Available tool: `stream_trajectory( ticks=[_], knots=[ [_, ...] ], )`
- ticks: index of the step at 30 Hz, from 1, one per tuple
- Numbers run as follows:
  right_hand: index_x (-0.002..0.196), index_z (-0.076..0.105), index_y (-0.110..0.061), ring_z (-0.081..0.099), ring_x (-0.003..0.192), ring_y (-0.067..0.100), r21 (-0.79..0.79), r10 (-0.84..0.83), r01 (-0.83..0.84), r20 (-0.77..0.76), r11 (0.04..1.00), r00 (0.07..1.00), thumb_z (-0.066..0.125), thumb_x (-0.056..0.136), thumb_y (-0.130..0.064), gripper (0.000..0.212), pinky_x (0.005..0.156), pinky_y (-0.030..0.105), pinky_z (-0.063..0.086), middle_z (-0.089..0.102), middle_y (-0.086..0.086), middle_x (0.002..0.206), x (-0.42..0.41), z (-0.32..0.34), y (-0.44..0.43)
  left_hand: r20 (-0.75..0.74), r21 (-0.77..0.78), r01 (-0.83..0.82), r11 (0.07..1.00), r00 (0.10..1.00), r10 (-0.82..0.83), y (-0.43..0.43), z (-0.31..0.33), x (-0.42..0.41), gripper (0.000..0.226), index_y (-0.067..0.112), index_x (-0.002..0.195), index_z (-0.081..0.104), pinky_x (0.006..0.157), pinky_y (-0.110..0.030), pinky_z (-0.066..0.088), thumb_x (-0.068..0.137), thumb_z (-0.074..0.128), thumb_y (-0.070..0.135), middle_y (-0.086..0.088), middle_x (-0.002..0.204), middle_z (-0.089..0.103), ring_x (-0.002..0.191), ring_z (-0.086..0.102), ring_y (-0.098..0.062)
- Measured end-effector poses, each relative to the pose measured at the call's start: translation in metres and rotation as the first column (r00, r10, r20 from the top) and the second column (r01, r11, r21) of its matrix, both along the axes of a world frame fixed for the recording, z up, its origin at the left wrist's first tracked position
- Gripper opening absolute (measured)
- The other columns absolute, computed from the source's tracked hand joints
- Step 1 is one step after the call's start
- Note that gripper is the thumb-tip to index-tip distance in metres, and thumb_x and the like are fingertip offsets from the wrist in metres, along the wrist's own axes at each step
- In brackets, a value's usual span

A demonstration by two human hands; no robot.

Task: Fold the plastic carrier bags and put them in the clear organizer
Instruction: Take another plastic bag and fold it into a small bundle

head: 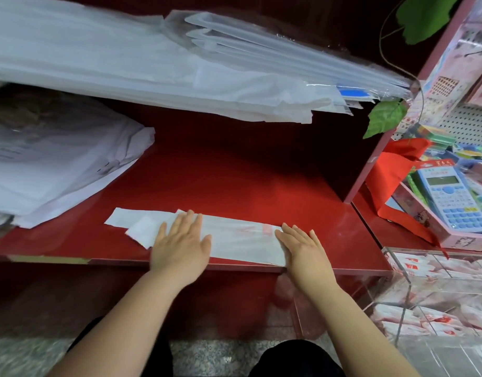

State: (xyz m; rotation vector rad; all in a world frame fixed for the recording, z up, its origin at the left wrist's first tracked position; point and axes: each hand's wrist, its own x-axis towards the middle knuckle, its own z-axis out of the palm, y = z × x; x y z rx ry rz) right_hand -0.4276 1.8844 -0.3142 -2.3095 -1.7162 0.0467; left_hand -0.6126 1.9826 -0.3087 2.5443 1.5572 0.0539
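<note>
A white plastic carrier bag point(242, 240) with red print lies folded into a long flat strip near the front edge of the red shelf point(234, 180). Its handles stick out to the left. My left hand point(181, 244) presses flat on the strip's middle, fingers straight. My right hand point(302, 248) presses flat on the strip's right end. The clear organizer point(397, 284) stands at the lower right, and its compartments hold several folded white-and-red bags.
A stack of white bags and papers point(57, 170) lies at the shelf's left. More plastic sheets point(180, 69) overhang from the shelf above. At the right are a blue calculator point(452, 200) on a pink box, a red bag point(397, 170) and green leaves point(384, 121).
</note>
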Motion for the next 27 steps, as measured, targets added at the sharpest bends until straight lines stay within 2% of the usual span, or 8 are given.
stream_trajectory(
  ticks=[8,11,13,16,19,22,24,27],
  knots=[
    [0.141,0.032,-0.033,0.012,0.142,0.014,-0.099,-0.007,0.022,0.154,0.995,0.988,0.028,0.101,-0.021,0.041,0.114,0.035,-0.001,0.021,-0.009,0.152,0.006,0.013,0.005,-0.035,0.052,-0.006,0.999,0.999,0.008,0.019,-0.005,-0.073,0.076,0.024,0.149,0.004,0.115,-0.032,-0.003,0.086,0.002,0.067,0.006,0.156,-0.003,0.143,-0.004,-0.008],
    [0.139,0.030,-0.040,0.010,0.141,0.017,-0.167,-0.017,0.061,0.253,0.984,0.967,0.026,0.101,-0.027,0.041,0.114,0.041,0.001,0.018,-0.009,0.153,0.011,0.022,0.017,0.054,0.161,0.122,0.979,0.990,-0.132,0.017,-0.013,-0.094,0.104,0.019,0.140,0.040,0.108,-0.033,0.012,0.070,-0.004,0.082,0.000,0.147,0.035,0.137,0.025,-0.011],
    [0.139,0.031,-0.041,0.010,0.141,0.020,-0.201,-0.021,0.086,0.307,0.976,0.951,0.025,0.101,-0.030,0.040,0.113,0.043,0.001,0.017,-0.007,0.154,0.017,0.026,0.030,0.073,0.245,0.216,0.945,0.968,-0.240,0.016,-0.020,-0.108,0.083,0.015,0.122,0.057,0.093,-0.033,0.025,0.085,0.008,0.072,-0.007,0.123,0.061,0.117,0.041,-0.015],
    [0.137,0.034,-0.041,0.011,0.141,0.023,-0.222,0.014,0.072,0.363,0.972,0.932,0.027,0.101,-0.027,0.040,0.113,0.045,0.002,0.017,-0.003,0.154,0.023,0.030,0.054,0.186,0.427,0.230,0.874,0.924,-0.334,0.014,-0.026,-0.120,0.043,0.020,0.111,0.056,0.080,-0.031,0.030,0.084,0.037,0.047,-0.005,0.106,0.069,0.101,0.046,-0.016],
    [0.141,0.030,-0.035,0.008,0.141,0.024,-0.269,0.043,0.090,0.454,0.959,0.890,0.029,0.099,-0.028,0.042,0.113,0.044,0.001,0.011,-0.001,0.155,0.022,0.037,0.075,0.243,0.539,0.213,0.815,0.887,-0.392,0.017,-0.031,-0.123,0.037,0.020,0.104,0.059,0.074,-0.029,0.031,0.072,0.041,0.022,-0.003,0.098,0.071,0.093,0.047,-0.017],
    [0.131,0.050,-0.017,0.040,0.129,0.028,0.043,0.018,-0.045,0.494,0.998,0.869,0.052,0.088,-0.021,0.043,0.107,0.042,0.028,0.039,0.011,0.144,0.004,0.037,0.077,0.266,0.577,0.230,0.784,0.855,-0.446,0.017,-0.035,-0.125,0.037,0.021,0.103,0.052,0.071,-0.027,0.031,0.069,0.040,0.017,-0.002,0.093,0.071,0.087,0.046,-0.017],
    [0.102,0.069,-0.010,0.066,0.095,0.027,0.348,0.093,-0.250,0.410,0.904,0.907,0.054,0.076,-0.022,0.032,0.082,0.037,0.051,0.066,0.013,0.110,-0.018,0.028,0.066,0.304,0.595,0.222,0.773,0.827,-0.472,0.014,-0.035,-0.123,0.036,0.019,0.100,0.053,0.069,-0.026,0.033,0.067,0.040,0.012,-0.003,0.087,0.071,0.083,0.045,-0.017],
    [0.105,0.067,-0.012,0.067,0.092,0.021,0.336,0.362,-0.454,0.302,0.825,0.882,0.045,0.077,-0.044,0.048,0.077,0.030,0.053,0.069,0.008,0.106,-0.062,0.006,0.035,0.335,0.634,0.208,0.745,0.794,-0.507,0.003,-0.032,-0.113,0.033,0.019,0.097,0.052,0.065,-0.027,0.030,0.069,0.040,0.007,-0.001,0.079,0.071,0.077,0.045,-0.016]
  ],
)
